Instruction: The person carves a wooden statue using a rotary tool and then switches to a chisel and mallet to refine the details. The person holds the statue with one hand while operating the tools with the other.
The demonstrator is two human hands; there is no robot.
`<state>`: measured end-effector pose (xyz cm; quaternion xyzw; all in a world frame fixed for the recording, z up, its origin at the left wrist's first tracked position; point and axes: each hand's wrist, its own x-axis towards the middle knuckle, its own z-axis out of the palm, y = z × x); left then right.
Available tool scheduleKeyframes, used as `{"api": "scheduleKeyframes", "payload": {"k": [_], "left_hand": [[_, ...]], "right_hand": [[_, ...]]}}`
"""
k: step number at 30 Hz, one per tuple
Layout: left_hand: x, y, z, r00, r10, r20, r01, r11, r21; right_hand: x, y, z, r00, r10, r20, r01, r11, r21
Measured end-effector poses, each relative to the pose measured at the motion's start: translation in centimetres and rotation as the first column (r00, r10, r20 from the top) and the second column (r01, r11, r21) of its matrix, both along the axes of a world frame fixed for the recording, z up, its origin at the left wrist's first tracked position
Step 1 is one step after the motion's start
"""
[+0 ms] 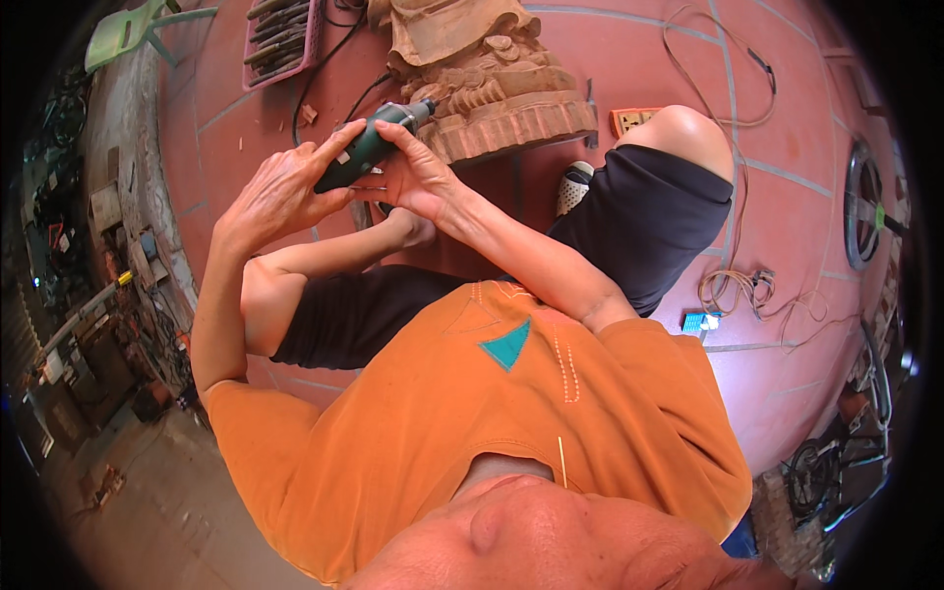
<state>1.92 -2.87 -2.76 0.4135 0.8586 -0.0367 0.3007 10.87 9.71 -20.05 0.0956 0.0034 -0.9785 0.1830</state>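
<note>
A dark green rotary power tool (362, 157) is held up between my two hands, its narrow black end pointing up and to the right. My left hand (285, 187) grips its wide lower body, with fingers along the upper side. Around its other side, my right hand (418, 177) has its thumb and fingers against the casing. A thin metal piece shows near my right fingertips, too small to make out. Just beyond the tool stands a brown carved wooden sculpture (506, 128) with a ridged base.
A pink basket (248, 59) of chisel-like tools is at the far left, near a green plastic stool (120, 34). An orange socket strip (634, 120) lies by my right knee. Coiled cord (733, 290) and a small blue box (700, 322) rest on the red tiles.
</note>
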Motion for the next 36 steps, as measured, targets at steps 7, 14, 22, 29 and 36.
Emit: {"api": "scheduleKeyframes", "payload": {"k": [7,14,22,29,36], "left_hand": [[-0.1,0.4,0.1,1.000,-0.016,-0.011,0.016,0.999,-0.028],[0.1,0.2,0.2,0.999,-0.035,0.003,0.035,0.999,0.018],[0.8,0.5,0.6,1.000,0.012,0.008,-0.012,1.000,-0.028],[1.2,0.6,0.8,1.000,0.021,0.005,-0.021,0.999,-0.025],[1.3,0.2,0.4,1.000,0.012,0.001,-0.012,1.000,-0.016]], "right_hand": [[0.2,0.1,0.3,0.999,-0.015,0.044,0.017,0.999,-0.040],[0.5,-0.1,0.6,0.999,0.001,0.050,0.000,1.000,-0.027],[0.7,-0.1,0.6,0.999,0.003,0.048,0.000,0.998,-0.060],[0.9,0.0,0.4,0.999,0.007,0.033,-0.005,0.998,-0.057],[1.0,-0.2,0.2,1.000,0.004,0.031,-0.003,1.000,-0.023]]}}
